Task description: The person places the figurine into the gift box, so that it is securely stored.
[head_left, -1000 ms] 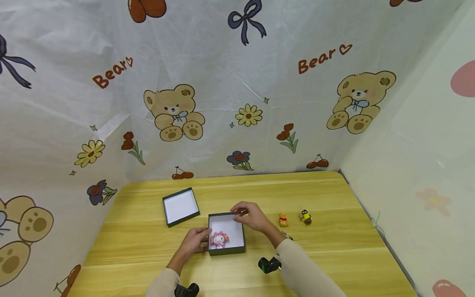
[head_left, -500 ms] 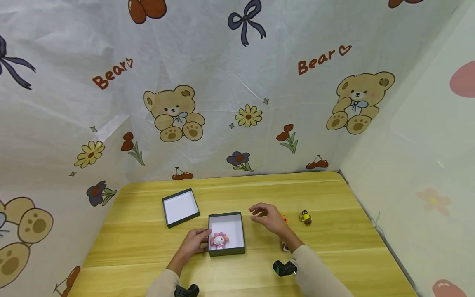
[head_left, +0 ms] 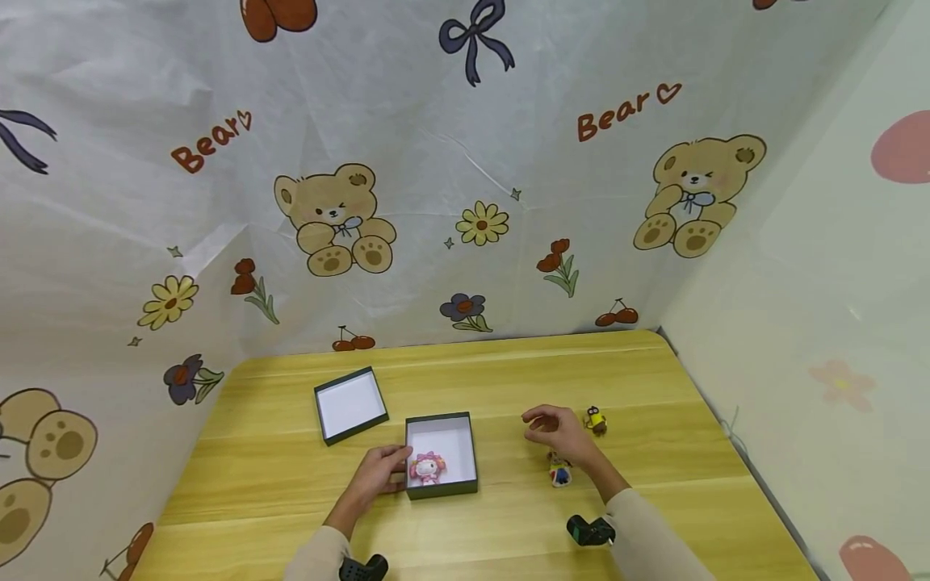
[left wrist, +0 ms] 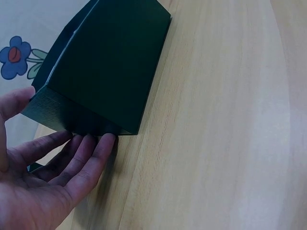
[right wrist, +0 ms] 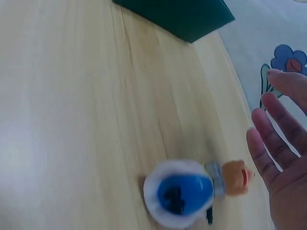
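In the head view, my left hand (head_left: 378, 474) holds the left side of an open dark green box (head_left: 445, 489) with a white inside. In the left wrist view its thumb is at the rim and its fingertips press the box's side low down. A pink-and-white figurine (head_left: 428, 466) lies in the box's front left corner. My right hand (head_left: 563, 434) holds nothing, its fingers loosely bent above the table. Just below it is a blue-and-white figurine (head_left: 559, 470). In the right wrist view, a small orange toy bear (right wrist: 235, 178) shows close to the fingers; the hand hides it in the head view.
A box lid (head_left: 352, 405) lies white side up, behind and left of the box. A yellow-and-brown figurine (head_left: 596, 420) sits beyond my right hand. The wooden table (head_left: 494, 371) meets a wall covering with printed bears at its back.
My right hand has moved from the box's back right corner rightward to the figurines, covering the toy bear and uncovering the blue-and-white figurine. My left hand stays at the box.
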{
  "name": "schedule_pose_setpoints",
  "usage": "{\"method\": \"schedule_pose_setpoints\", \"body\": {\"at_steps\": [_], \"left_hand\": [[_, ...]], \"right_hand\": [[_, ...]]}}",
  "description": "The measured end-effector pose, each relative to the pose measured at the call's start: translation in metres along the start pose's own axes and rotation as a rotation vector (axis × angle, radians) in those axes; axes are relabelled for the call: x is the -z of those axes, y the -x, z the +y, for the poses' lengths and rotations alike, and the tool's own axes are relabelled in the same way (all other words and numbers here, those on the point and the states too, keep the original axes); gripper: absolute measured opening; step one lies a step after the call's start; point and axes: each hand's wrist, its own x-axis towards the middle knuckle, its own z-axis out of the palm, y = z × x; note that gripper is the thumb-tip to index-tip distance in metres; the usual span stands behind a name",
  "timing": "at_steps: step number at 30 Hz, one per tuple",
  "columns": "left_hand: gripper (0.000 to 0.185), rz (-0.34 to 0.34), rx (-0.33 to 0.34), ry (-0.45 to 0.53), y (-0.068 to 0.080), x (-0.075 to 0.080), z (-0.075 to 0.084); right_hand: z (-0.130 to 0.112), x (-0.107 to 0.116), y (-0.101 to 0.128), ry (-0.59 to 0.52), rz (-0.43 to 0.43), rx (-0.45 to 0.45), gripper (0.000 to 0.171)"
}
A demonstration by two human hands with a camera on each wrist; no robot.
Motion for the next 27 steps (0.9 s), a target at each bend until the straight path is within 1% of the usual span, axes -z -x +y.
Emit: {"method": "schedule_pose_setpoints", "body": {"at_steps": [3, 7, 12, 14, 18, 22, 27], "left_hand": [[0.062, -0.004, 0.0, 0.001, -0.001, 0.0, -0.001], [0.061, 0.002, 0.008, 0.004, -0.002, 0.0, 0.0], [0.06, 0.006, 0.019, 0.005, -0.002, -0.001, -0.001], [0.061, 0.003, 0.022, 0.002, -0.001, 0.0, -0.001], [0.061, 0.007, 0.028, 0.001, -0.002, 0.0, -0.001], [0.062, 0.009, 0.022, -0.007, -0.003, 0.0, 0.0], [0.06, 0.012, 0.016, -0.023, -0.001, -0.001, 0.002]], "right_hand": [[0.005, 0.009, 0.006, -0.007, -0.021, 0.004, 0.029], [0.012, 0.021, 0.013, 0.017, -0.05, 0.008, 0.031], [0.016, 0.03, 0.023, 0.058, -0.07, -0.038, 0.032], [0.017, 0.031, 0.026, 0.07, -0.076, -0.063, 0.034], [0.021, 0.034, 0.032, 0.057, -0.087, -0.101, 0.035], [0.026, 0.035, 0.036, 0.031, -0.092, -0.107, 0.036], [0.027, 0.036, 0.041, 0.045, -0.103, -0.096, 0.036]]}}
